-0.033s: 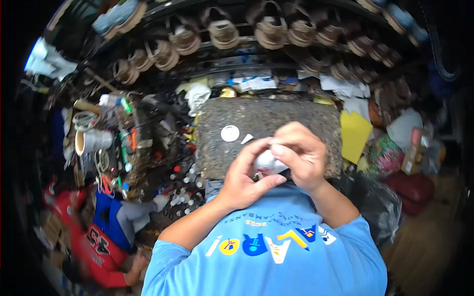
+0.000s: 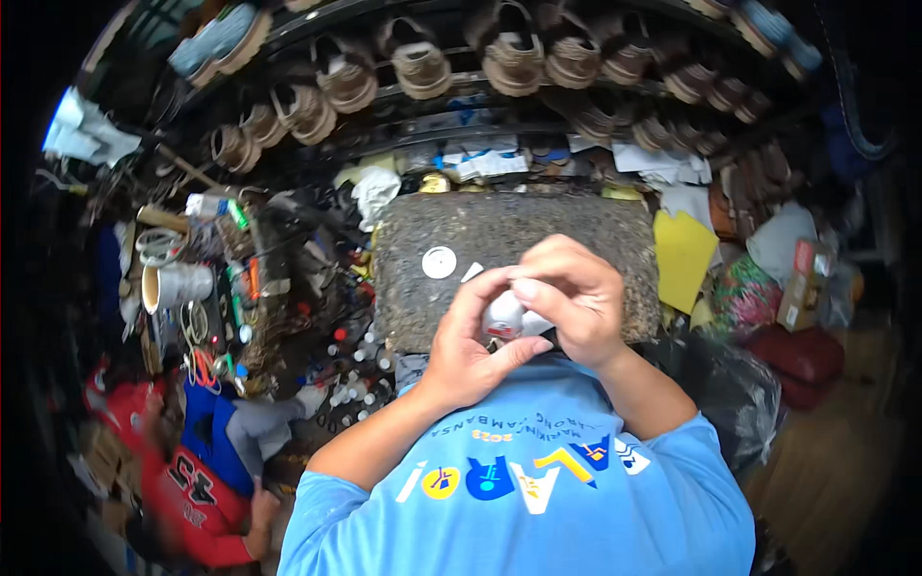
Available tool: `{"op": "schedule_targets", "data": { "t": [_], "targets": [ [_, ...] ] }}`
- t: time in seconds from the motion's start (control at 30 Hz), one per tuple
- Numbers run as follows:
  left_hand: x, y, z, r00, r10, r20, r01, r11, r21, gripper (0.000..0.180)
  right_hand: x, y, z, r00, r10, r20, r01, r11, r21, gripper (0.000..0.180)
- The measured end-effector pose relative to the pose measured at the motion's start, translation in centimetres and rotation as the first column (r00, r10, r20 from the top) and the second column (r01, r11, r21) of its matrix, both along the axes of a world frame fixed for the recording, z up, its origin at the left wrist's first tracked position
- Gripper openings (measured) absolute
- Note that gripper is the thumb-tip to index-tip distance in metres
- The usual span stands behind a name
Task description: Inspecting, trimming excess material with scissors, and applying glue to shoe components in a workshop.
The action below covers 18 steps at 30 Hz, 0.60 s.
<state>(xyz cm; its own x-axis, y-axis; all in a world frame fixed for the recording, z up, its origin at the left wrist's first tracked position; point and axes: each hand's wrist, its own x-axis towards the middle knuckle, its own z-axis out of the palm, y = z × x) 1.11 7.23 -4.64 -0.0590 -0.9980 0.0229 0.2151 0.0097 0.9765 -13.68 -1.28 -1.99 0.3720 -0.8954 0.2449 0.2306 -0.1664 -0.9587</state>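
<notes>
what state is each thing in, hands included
left hand: curled around the white object
right hand: fingers bent, at the white object
white object: held; open or closed, can't tell
disc: lying on the block
yellow sheet: unrolled
shoes: lined up

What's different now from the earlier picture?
Very little. The whole view has slid slightly left, slab and shoes alike, so the camera probably turned a bit. Nothing was visibly taken up or let go. The left hand still cups the small white object, the right hand close by it; the white disc and white wedge still lie on the slab.
</notes>
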Motion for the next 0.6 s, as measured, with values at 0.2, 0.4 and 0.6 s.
{"op": "schedule_targets", "data": {
  "t": [0.2,0.4,0.6],
  "targets": [
    [-0.3,-0.3,-2.5,0.956,0.152,0.251,-0.126,0.985,-0.118,0.058,-0.4,-0.9,0.0,0.997,-0.061,-0.046,0.058,0.997,-0.054,0.006],
    [-0.2,-1.4,1.0,0.729,0.281,0.625,-0.063,0.936,-0.347,0.052,-0.7,-1.9,0.4,0.971,-0.164,-0.177,0.061,0.875,-0.48,0.007],
    [0.8,-0.5,-0.1,0.777,0.156,0.61,0.03,0.959,-0.283,0.05,-1.2,-2.6,0.6,0.984,-0.012,-0.18,-0.068,0.899,-0.432,0.003]
  ]
}}
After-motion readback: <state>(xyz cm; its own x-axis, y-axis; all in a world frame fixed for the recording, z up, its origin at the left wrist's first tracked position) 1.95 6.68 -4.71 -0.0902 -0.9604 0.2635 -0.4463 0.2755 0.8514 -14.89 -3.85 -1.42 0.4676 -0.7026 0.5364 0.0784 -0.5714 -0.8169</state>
